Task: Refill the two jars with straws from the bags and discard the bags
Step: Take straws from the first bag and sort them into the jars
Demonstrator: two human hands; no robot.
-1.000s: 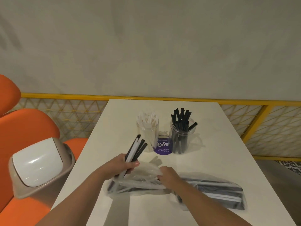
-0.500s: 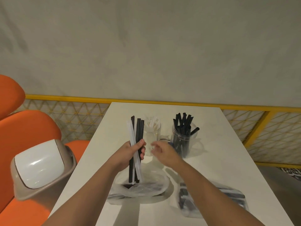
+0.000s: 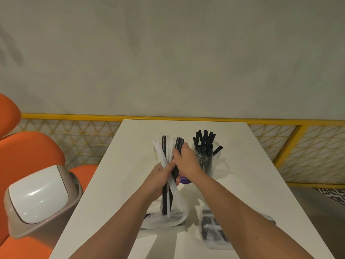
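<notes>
Since half a second ago the right hand [image 3: 186, 161] has crossed over from beside the bundle and closed on it. Its fingers now curl round two black straws [image 3: 179, 142] near their top ends. The left hand [image 3: 158, 179] grips the bundle of straws [image 3: 166, 200] round its middle, thumb across the front. The bundle stands nearly upright above the tabletop [image 3: 257, 184] and has fanned out. Black and white tubes cross each other in it, thin, smooth and stiff. Both forearms reach in from the near edge and meet at the bundle.

Just right of the hands stands a clear round jar [image 3: 207, 165] on the tabletop, packed with black straws that lean outward at the rim. A purple round label [image 3: 184, 180] shows below the right wrist. Under the bundle lies a crumpled, glossy plastic bag [image 3: 166, 221]. A second bag [image 3: 212, 230], holding black and white straws, lies flat near the front, partly under the right forearm.

The tabletop is white, matte and rectangular. Its far edge meets a yellow rail [image 3: 74, 116] with wire mesh below. Beyond the left edge stands a beige bin [image 3: 37, 199] with a shiny white swing lid, beside rounded orange seats [image 3: 26, 152]. White surface stretches from the jar to the right edge.
</notes>
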